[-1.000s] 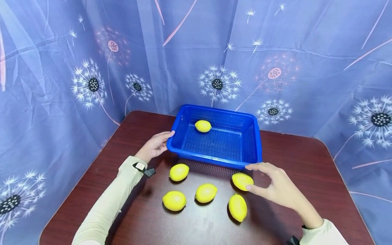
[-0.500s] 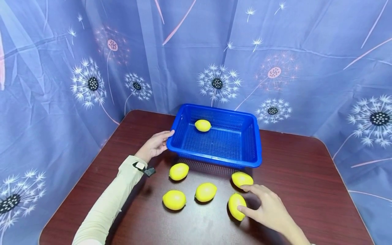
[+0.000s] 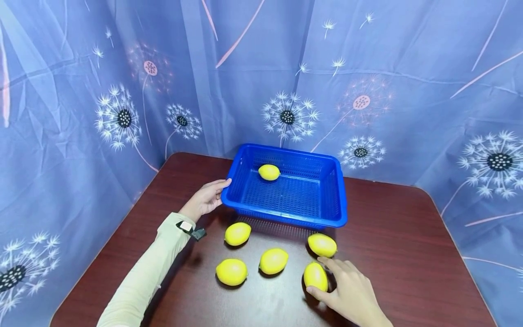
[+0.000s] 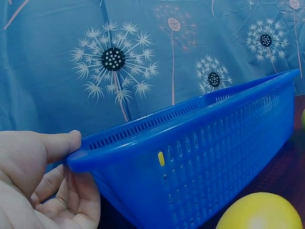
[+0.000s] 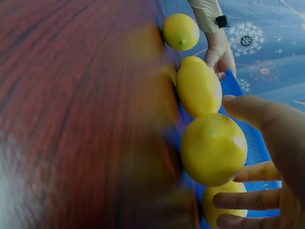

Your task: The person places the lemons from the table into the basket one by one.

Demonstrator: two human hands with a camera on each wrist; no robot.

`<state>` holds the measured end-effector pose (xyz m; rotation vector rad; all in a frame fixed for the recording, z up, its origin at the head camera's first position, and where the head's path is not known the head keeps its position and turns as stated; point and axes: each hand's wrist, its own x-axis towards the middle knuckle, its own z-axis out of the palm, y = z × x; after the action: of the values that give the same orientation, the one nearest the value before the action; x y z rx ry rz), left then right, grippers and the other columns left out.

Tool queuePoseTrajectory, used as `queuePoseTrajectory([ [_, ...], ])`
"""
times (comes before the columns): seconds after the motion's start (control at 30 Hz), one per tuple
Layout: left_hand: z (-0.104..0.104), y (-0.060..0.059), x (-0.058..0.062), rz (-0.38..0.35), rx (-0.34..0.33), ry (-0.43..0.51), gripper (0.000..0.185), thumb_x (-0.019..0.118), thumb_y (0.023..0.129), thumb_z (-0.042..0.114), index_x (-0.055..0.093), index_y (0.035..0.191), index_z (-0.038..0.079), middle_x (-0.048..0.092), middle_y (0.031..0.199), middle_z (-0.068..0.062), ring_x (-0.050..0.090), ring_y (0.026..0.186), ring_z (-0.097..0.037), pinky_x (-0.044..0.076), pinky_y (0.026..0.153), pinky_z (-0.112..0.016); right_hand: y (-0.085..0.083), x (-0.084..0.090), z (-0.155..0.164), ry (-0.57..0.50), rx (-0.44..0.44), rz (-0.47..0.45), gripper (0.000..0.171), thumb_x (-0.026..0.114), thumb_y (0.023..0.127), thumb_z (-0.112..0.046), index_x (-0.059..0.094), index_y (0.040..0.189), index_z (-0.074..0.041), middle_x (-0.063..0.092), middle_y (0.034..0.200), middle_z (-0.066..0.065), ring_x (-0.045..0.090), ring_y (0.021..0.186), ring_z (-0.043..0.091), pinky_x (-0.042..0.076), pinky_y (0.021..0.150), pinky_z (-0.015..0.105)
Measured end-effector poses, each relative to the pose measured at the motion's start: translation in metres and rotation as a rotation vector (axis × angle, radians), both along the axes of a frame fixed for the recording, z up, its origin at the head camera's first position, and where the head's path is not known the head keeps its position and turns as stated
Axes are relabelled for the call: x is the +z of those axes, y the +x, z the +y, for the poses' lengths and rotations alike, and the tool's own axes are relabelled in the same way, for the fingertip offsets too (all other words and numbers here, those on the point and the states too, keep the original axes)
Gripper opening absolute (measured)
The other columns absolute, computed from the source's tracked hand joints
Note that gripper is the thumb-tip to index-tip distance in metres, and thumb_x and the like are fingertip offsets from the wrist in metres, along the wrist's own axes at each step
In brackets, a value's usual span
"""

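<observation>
My left hand (image 3: 206, 199) pinches the left rim of a blue plastic basket (image 3: 282, 214), thumb (image 4: 62, 145) on top of the rim and fingers below it. Inside the basket, at the back left, lies one yellow lemon (image 3: 269, 172). My right hand (image 3: 349, 288) spans a lemon (image 3: 316, 276) at the near right, thumb on its near side and fingertips by its far end. The right wrist view has this lemon (image 5: 213, 149) between the spread thumb and the straight fingers. Just beyond it lies another lemon (image 3: 322, 245).
Three more lemons lie on the dark wooden table (image 3: 392, 227) before the basket: a far left one (image 3: 238, 234), a near left one (image 3: 231, 272) and a middle one (image 3: 273, 261). A blue dandelion-print curtain (image 3: 253, 81) hangs close behind the table.
My right hand has moved from the basket's front right corner and the farther right lemon toward me, to the nearer right lemon. My left hand keeps its hold on the basket rim.
</observation>
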<state>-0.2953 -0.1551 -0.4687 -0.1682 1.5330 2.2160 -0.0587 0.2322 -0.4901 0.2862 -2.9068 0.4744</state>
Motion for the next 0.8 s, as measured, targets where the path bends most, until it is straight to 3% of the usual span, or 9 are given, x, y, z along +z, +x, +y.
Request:
queuePoseTrajectory([
  [0.4,-0.003,0.003,-0.005,-0.021,0.005,0.009,0.022,0.060,0.106,0.022,0.057,0.121,0.006,0.072,0.097,-0.001,0.069,0.086,-0.012,0.059,0.077,-0.024,0.003,0.002,-0.013,0.024,-0.045,-0.144,0.073,0.080,0.070,-0.073,0.070,0.124,-0.024,0.071,0.103,-0.001,0.065,0.093,0.019,0.055,0.065,0.044],
  [0.8,0.001,0.001,0.000,-0.018,0.016,0.010,0.016,0.060,0.106,0.021,0.060,0.115,0.008,0.073,0.093,-0.001,0.069,0.081,-0.011,0.060,0.075,-0.024,0.002,0.011,-0.011,-0.036,-0.028,-0.147,0.072,0.082,0.072,-0.068,0.069,0.127,-0.024,0.071,0.106,-0.004,0.064,0.094,0.016,0.056,0.071,0.045],
])
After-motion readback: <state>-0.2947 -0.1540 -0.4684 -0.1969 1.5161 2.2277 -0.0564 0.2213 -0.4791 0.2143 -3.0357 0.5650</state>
